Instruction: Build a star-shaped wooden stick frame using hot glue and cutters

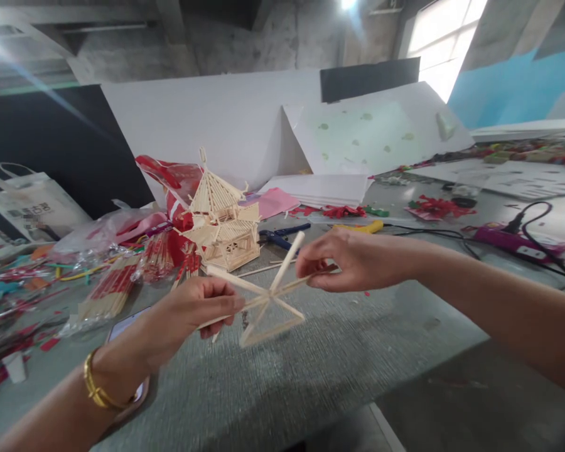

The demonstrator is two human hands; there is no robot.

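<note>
The left hand [195, 309] is pinching one spoke of a stick frame [270, 293] between thumb and bent fingers; the right hand [346, 260] is pinching the roughly opposite spoke, its fingertips closing near the outer part. The frame is hanging above the table [348, 364], its spokes meeting midway between the hands, with a crosspiece [273, 331] bridging two spokes on the near side. Holding from opposite sides is probably steadying the thin joint and leaving its middle uncovered.

Just behind, a model house [228, 242] is standing upright, limiting room on the far side; pliers [282, 238] are lying beside it. A yellow tool [370, 227] is lying behind the right hand, which is partly hiding it, and a black cord [428, 230] is running toward a purple power strip [513, 243]. Leftward, stick bundles [113, 285] are crowding the surface, and the left forearm [132, 351] is covering much of a phone [130, 320].
</note>
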